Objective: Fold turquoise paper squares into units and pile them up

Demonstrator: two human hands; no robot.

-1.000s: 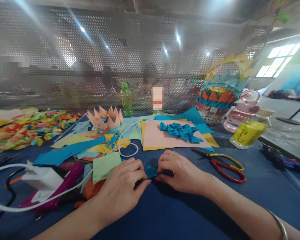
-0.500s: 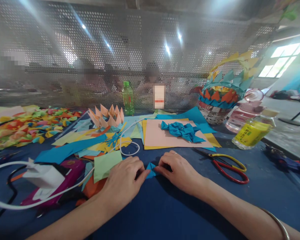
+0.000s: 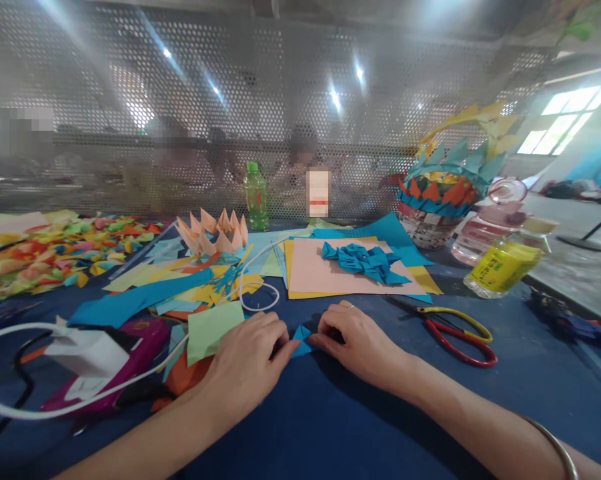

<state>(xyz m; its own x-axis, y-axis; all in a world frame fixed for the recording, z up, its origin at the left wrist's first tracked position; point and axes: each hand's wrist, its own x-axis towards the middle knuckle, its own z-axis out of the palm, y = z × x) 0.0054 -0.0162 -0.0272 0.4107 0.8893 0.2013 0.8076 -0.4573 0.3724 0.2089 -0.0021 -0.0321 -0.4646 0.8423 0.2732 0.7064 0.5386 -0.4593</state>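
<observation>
A small folded blue paper triangle (image 3: 303, 340) lies low over the dark blue tabletop, between my two hands. The thumb and fingers of my left hand (image 3: 256, 353) pinch its left corner. On the other side, my right hand (image 3: 356, 339) pinches the right corner, fingers curled. Past my hands, several folded blue paper pieces (image 3: 363, 261) lie heaped on a pink sheet (image 3: 307, 273). A light green paper square (image 3: 213, 330) sits beside my left hand. Scissors (image 3: 460, 337) with red and yellow handles rest to the right of my right hand.
A ring of peach paper points (image 3: 215, 233) stands beyond the paper scraps. At left, a white charger (image 3: 87, 350) sits in a purple power strip (image 3: 140, 340), its cable looping across. A paper basket (image 3: 430, 220) and a yellow-labelled bottle (image 3: 507, 263) stand at right; a green bottle (image 3: 257, 200) stands behind.
Almost nothing differs. Both hands stay on the blue paper triangle, and the view has shifted very slightly.
</observation>
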